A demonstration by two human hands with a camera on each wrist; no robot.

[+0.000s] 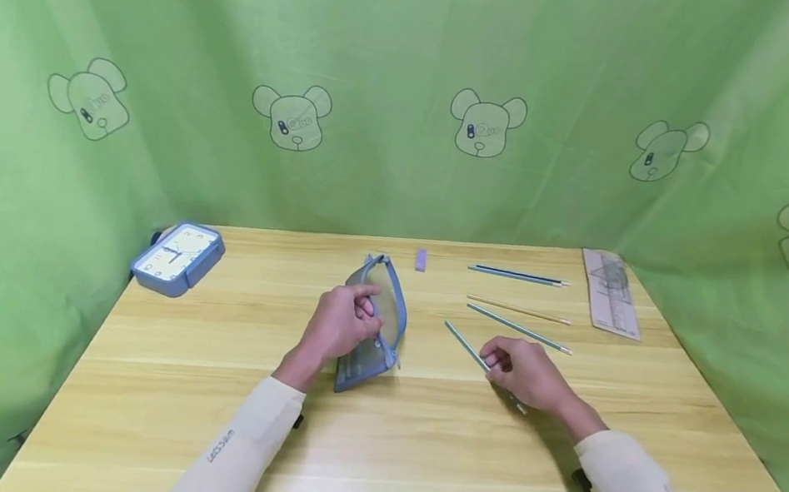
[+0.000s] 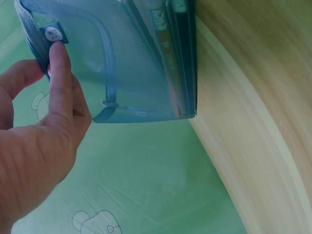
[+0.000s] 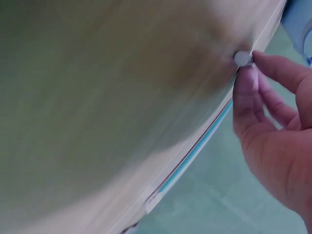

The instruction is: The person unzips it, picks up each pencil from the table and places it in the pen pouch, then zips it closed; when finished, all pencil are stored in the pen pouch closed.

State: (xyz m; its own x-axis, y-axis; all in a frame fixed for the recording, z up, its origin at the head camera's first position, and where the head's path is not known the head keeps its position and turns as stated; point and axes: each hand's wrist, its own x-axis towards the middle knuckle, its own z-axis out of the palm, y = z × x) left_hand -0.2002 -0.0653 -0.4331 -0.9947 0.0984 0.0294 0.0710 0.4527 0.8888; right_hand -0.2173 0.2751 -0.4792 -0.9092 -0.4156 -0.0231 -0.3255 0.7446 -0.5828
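Observation:
In the head view a blue mesh pencil case [image 1: 361, 363] stands mid-table with its zipped top spread apart. My left hand [image 1: 344, 325] pinches the case's near rim; in the left wrist view thumb and fingers sit beside a small round label [image 2: 53, 33]. Pencils [image 2: 168, 58] show through the mesh inside. To the right, my right hand [image 1: 528, 372] pinches a light blue pencil [image 1: 461, 338] near its eraser end, low over the table. The right wrist view shows that pencil's pale round end [image 3: 243, 59] between thumb and fingertips.
A teal pencil [image 1: 519, 328] and a yellowish pencil [image 1: 518, 308] lie beyond my right hand, with two blue pencils [image 1: 515, 275] farther back. A purple eraser [image 1: 421, 260] lies behind the case. A ruler set [image 1: 611, 293] is at back right, a blue clock [image 1: 177, 256] at left.

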